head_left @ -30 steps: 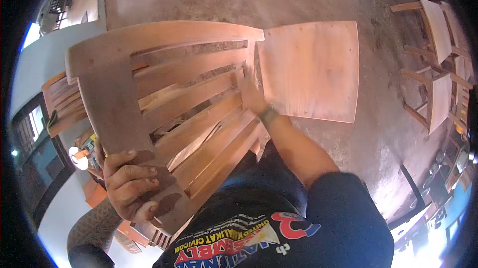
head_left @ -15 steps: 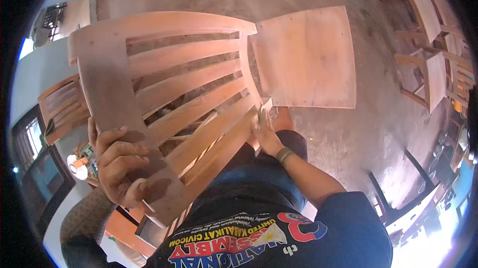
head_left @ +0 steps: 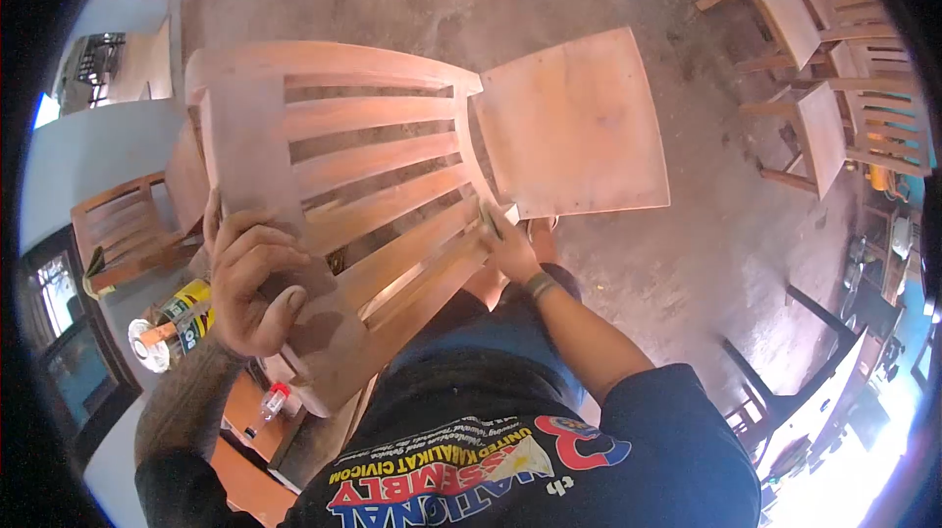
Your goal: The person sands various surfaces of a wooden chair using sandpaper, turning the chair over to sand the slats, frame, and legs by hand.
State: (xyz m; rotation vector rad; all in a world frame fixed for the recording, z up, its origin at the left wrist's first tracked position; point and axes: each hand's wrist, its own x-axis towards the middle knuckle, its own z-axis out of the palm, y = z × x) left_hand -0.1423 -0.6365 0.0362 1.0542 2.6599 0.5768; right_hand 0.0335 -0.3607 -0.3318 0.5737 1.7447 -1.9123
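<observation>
A bare wooden chair [head_left: 392,173] fills the middle of the view, its slatted back nearest me and its flat seat [head_left: 574,126] beyond to the right. My left hand [head_left: 257,283] grips the broad top rail [head_left: 253,150], fingers over its face and thumb apart. At the lower end of the slats, my right hand [head_left: 510,245] is closed on a small folded piece of sandpaper [head_left: 493,218], pressed to the wood where an outer slat meets the lower rail. The fingertips there are partly hidden.
More wooden chairs [head_left: 819,131] stand at the right, and another slatted chair [head_left: 123,224] is at the left. Beside my left forearm are a yellow-labelled can [head_left: 188,317] and a red-capped bottle [head_left: 270,405]. A dark-legged table [head_left: 795,400] stands lower right.
The view has shifted, and the chair looks slightly smaller. My right hand stays at the slat ends with the sandpaper; my left keeps hold of the top rail. The can shows more fully.
</observation>
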